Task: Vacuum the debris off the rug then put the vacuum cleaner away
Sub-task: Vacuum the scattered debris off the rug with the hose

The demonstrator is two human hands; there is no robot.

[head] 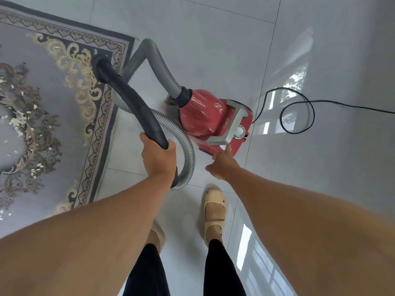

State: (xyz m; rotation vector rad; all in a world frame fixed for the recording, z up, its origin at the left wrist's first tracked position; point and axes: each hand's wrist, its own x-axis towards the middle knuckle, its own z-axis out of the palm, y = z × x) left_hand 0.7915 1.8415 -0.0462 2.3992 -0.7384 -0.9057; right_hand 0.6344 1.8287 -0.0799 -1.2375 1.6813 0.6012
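On floor tiles beside rug (49, 99), red canister vacuum (211, 116) lay w/ long axis diagonal, hose end toward rug. Left hand (158, 154) wrapped black wand handle (136, 103); right hand (222, 163) spread, fingertip at vacuum's rear.

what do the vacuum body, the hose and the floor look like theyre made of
Vacuum body: glossy red plastic, by its bright highlights.
Hose: grey ribbed flexible plastic, probably; it bends in loops.
Floor: polished pale tile, likely ceramic or stone; grout lines and window reflections show.

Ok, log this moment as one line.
left hand: grips wand | right hand: open, at vacuum rear | nozzle: on rug | debris: remains | cord: looped on floor
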